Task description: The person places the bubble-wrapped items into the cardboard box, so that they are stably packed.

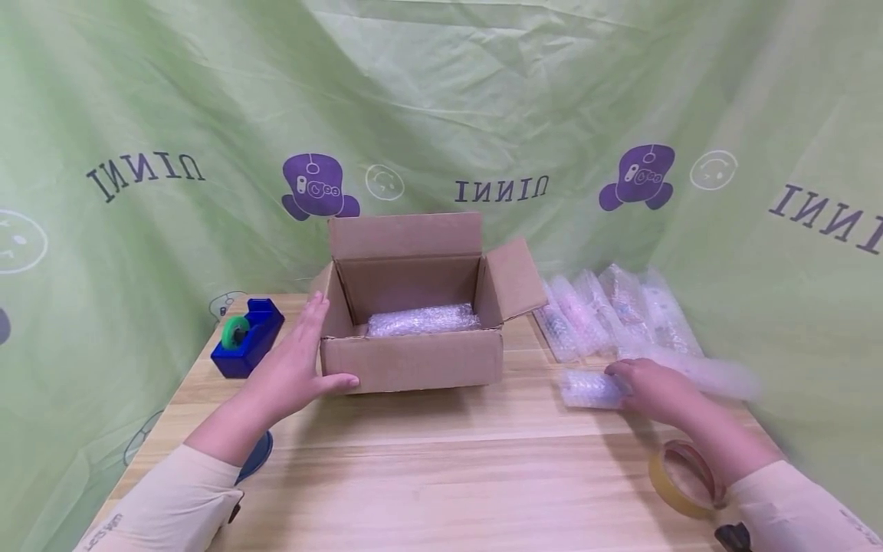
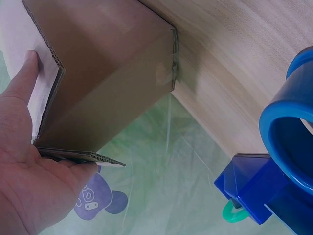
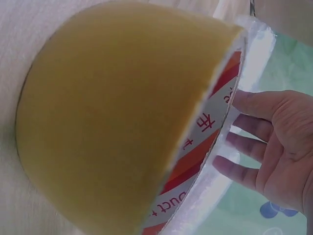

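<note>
My left hand (image 1: pixel 293 360) rests on the left front corner of an open cardboard box (image 1: pixel 414 364). Its straight fingers lie along the side, and the thumb presses the front. A bubble-wrapped package (image 1: pixel 422 320) lies inside the box. On the right of the table, my right hand (image 1: pixel 655 387) pinches the right end of a small bubble-wrapped bundle (image 1: pixel 589 389). In the right wrist view a yellow tape roll (image 3: pixel 112 112) covers much of that bundle, and the thumb and fingertips (image 3: pixel 244 103) show close together at the wrap.
Several bubble-wrapped packages (image 1: pixel 614 307) lie at the back right, with a blurred wrapped roll (image 1: pixel 717 372) behind my right wrist. A blue tape dispenser (image 1: pixel 251 349) with green tape stands left of the box. Under my left forearm sits a blue ring-shaped thing (image 2: pixel 286 107). Green printed cloth (image 1: pixel 414 100) hangs behind.
</note>
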A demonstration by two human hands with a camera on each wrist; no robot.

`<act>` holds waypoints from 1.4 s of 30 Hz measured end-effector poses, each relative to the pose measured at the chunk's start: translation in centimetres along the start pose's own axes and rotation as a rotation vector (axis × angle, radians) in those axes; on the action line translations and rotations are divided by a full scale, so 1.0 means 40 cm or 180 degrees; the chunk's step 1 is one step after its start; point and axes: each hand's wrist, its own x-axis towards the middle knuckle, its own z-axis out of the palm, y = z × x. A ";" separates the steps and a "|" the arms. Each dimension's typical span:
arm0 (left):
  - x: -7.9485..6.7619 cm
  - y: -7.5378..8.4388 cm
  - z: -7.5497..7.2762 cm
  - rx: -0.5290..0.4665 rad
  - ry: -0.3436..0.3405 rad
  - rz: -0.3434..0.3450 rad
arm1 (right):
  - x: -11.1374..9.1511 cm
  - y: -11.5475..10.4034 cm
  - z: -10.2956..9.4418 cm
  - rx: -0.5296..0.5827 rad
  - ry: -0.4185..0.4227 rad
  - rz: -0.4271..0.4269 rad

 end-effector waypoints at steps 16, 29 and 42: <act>0.003 -0.002 0.001 -0.0001 0.0017 0.0023 | 0.002 0.006 -0.052 0.0664 0.0102 0.0187; 0.003 -0.002 0.000 -0.0010 0.0042 0.0042 | 0.030 -0.005 -0.122 0.1418 0.0109 0.0314; 0.002 -0.004 0.003 -0.0014 0.0037 0.0022 | 0.065 -0.005 -0.209 0.1539 0.0557 0.0315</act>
